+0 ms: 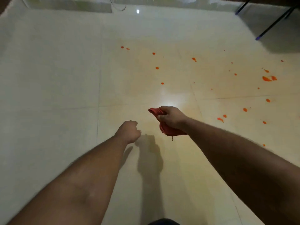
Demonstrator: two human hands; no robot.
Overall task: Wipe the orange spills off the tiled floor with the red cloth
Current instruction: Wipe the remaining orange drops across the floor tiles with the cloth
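Note:
My right hand [170,117] grips the bunched red cloth [168,130] above the cream tiled floor [65,78]; cloth ends stick out past the fingers and hang below the palm. My left hand [129,131] is held out beside it, fingers curled into a fist with nothing in it. Several orange spills dot the tiles ahead and to the right: small drops [157,68] in the middle, a larger blotch [267,78] at far right, more drops [220,119] near my right forearm.
Dark chair or table legs [269,28] stand at the back right. A low pale ledge [69,5] with a black cable [120,7] runs along the back wall. A faint orange smear tints the tiles under my hands.

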